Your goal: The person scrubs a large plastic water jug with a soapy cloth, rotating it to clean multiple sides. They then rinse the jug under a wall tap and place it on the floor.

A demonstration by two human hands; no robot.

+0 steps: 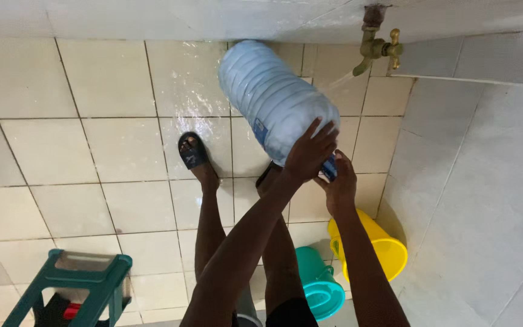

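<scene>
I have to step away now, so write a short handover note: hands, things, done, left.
Left hand: fingers spread on the shoulder of the large blue water bottle, held tilted above the wet tiled floor.
Right hand: at the bottle's neck, from below.
Brass tap: running, a thin stream falling beside the bottle.
Done: bottle lifted.
Left: yellow bucket and teal bucket wait untouched.

Bright, even light; glare on the wet floor tiles (195, 91); slight wide-angle bending at edges.

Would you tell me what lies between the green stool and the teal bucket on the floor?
In the head view, the person's own legs stand between the green stool and the teal bucket, on wet pale tiles; nothing else sits there.
</scene>
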